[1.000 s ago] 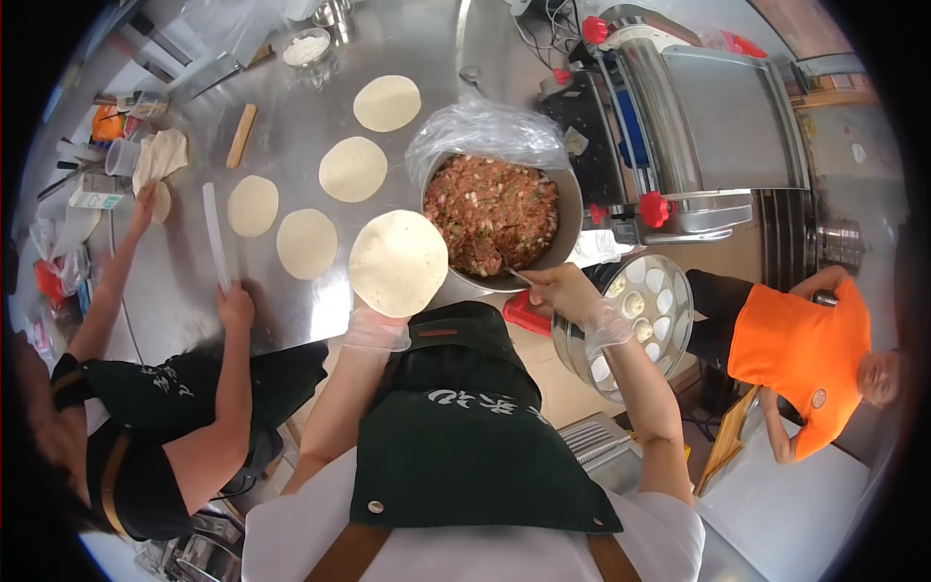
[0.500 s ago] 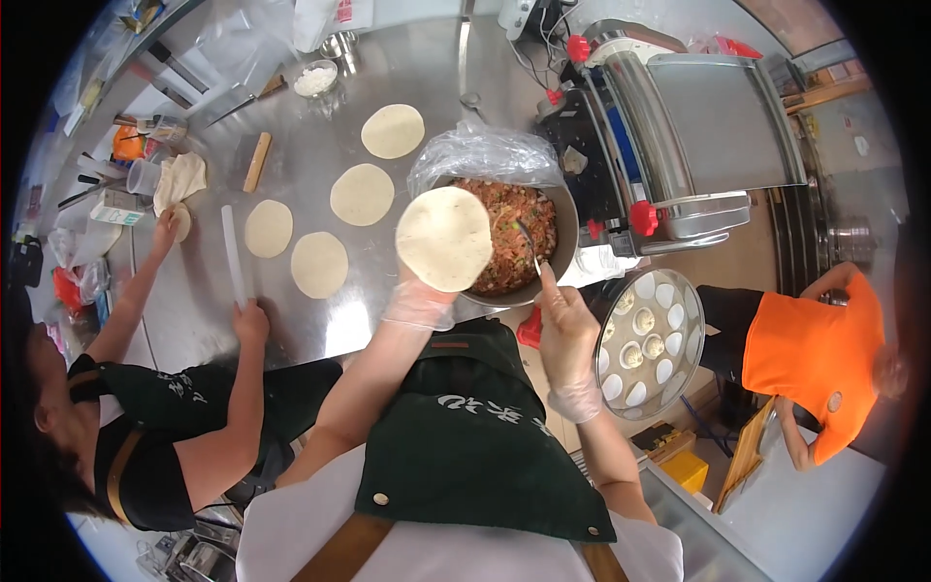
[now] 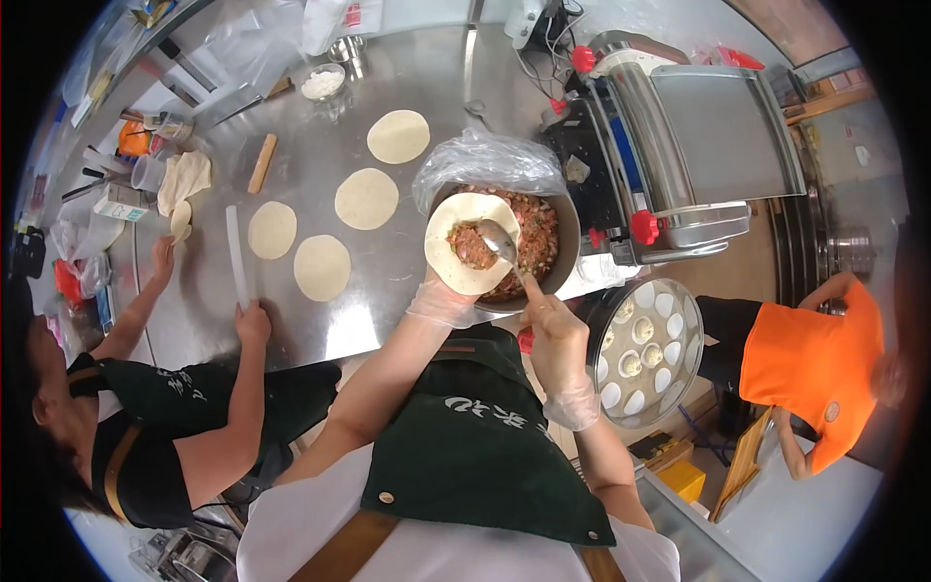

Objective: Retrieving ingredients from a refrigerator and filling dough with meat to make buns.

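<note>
Shiny steel covers the big table (image 3: 407, 281) in front of me, and it fills the upper left of the frame.

My left hand (image 3: 441, 303), in a thin clear glove, is turned palm up near the middle of the frame. Its fingers are spread flat under a round white dough skin (image 3: 465, 276), so they are apart and cupping, not squeezing. The skin sits just over the round metal bowl of pink minced filling (image 3: 541, 238), which has a clear plastic bag around its rim.

My right hand (image 3: 555, 335), also gloved, is closed around the handle of a silver metal spoon (image 3: 499, 242). The spoon's head rests on the skin, where a lump of filling already lies.

I think this skin is about half done. It has meat on it, but it is still flat and not folded shut.

Four more round flat dough skins (image 3: 367, 198) lie bare on the table at the upper left, not yet filled. At the right of the frame, a round metal steamer tray (image 3: 684, 361) holds many small white finished buns, with a few gaps left.

Another person's hand (image 3: 252, 320) holds a long white stick on the table at the left.
</note>
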The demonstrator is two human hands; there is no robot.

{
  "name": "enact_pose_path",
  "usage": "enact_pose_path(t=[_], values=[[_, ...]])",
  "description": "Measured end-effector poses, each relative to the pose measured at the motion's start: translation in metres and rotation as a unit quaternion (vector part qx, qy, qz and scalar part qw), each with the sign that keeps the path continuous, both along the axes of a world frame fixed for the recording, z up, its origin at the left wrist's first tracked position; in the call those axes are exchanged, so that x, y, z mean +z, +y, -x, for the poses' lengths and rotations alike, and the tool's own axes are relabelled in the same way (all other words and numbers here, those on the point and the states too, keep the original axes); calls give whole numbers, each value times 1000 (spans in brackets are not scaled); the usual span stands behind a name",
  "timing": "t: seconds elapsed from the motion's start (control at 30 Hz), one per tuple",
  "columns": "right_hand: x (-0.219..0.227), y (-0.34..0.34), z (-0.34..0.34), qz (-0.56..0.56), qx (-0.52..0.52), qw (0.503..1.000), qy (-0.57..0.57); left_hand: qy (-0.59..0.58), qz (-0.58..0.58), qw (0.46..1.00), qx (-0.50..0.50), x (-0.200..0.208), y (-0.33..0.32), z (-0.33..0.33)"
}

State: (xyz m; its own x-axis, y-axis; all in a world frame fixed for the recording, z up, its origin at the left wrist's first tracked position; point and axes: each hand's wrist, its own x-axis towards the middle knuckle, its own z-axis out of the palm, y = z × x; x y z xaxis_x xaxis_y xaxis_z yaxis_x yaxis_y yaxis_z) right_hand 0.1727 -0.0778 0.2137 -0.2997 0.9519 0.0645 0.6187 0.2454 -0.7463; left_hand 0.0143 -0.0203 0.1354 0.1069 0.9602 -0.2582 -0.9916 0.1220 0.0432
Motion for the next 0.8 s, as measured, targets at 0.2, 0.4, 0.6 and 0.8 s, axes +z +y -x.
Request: enact_pose_path(t=[0.2,0.4,0.6,0.8], values=[[-1,-6,6,-10,41,995,-94,28,-51,998,23,-28,-2,-1],[-16,32,-29,-129,8,929,-346,-24,-114,993,30,-12,-6,37],[-60,54,-24,-123,55,862,-489,-9,-27,995,92,-8,-25,57],[-67,52,-19,-108,102,913,-379,-22,-12,994,108,-6,-30,68]])
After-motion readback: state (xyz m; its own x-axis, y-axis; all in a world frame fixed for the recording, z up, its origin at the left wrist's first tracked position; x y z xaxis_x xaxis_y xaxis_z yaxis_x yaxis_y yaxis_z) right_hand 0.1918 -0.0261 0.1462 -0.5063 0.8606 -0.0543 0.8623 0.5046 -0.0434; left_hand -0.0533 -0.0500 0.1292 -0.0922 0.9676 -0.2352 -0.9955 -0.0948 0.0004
